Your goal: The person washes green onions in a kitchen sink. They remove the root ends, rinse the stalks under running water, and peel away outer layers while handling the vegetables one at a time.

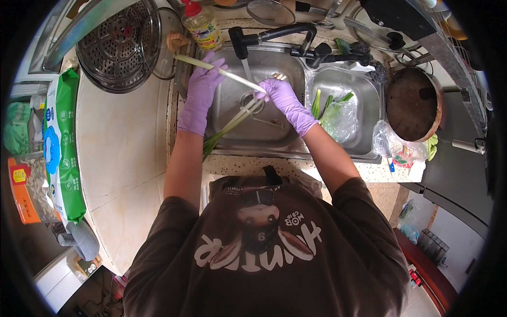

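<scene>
Both of my hands wear thin purple gloves above the left basin of a steel sink (222, 144). A long scallion stalk (241, 80), pale green to white, slants between them. My left hand (202, 89) holds its greener part, with some fingers spread. My right hand (279, 93) pinches the white end. Small pale pieces show just behind the right hand, too small to tell. Below, more scallions (229, 125) lie across the basin, their green leaves partly hidden by my left forearm. Water runs from the black faucet (239, 43) behind the stalk.
Green scallion ends and a clear plastic bag (341, 119) lie in the right basin. A dish-soap bottle (202, 29) stands behind my left hand. Steamer trays (119, 39) rest on the left counter. At right are a wok (412, 105) and a small knife (386, 146).
</scene>
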The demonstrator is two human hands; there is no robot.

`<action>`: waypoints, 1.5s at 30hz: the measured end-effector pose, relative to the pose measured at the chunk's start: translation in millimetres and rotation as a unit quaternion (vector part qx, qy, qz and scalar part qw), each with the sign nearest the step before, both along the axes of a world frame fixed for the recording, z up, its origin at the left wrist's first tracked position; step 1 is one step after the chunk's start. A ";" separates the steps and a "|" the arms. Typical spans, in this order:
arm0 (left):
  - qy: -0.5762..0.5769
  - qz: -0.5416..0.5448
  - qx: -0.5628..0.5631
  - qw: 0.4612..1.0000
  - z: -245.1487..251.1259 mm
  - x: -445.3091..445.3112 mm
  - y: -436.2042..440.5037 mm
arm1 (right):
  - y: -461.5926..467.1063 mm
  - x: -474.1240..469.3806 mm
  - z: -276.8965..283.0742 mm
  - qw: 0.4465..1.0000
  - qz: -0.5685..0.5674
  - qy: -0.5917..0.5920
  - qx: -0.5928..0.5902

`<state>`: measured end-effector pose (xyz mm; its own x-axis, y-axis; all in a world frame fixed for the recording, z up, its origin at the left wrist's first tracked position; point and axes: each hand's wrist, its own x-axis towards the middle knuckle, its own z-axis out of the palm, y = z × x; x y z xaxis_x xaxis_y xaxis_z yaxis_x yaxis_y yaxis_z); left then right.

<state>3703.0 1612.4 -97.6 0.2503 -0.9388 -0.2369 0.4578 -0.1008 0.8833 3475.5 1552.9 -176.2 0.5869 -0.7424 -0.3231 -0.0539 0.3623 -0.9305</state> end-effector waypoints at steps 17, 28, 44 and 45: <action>0.037 0.008 -0.012 0.999 -12.5 -9.2 2.9 | 8.6 12.3 11.5 0.997 -0.057 0.044 -0.028; -0.044 -0.008 0.051 0.998 -50.9 -73.2 3.7 | 25.1 39.0 27.3 0.898 -0.176 0.143 -0.377; 0.003 0.059 0.090 0.994 -32.6 -25.1 7.6 | -3.8 -16.6 -22.8 0.879 -0.241 0.236 -0.338; -0.009 0.059 0.076 0.995 -29.9 -23.9 8.3 | -5.0 -23.6 -26.0 0.864 -0.228 0.300 -0.333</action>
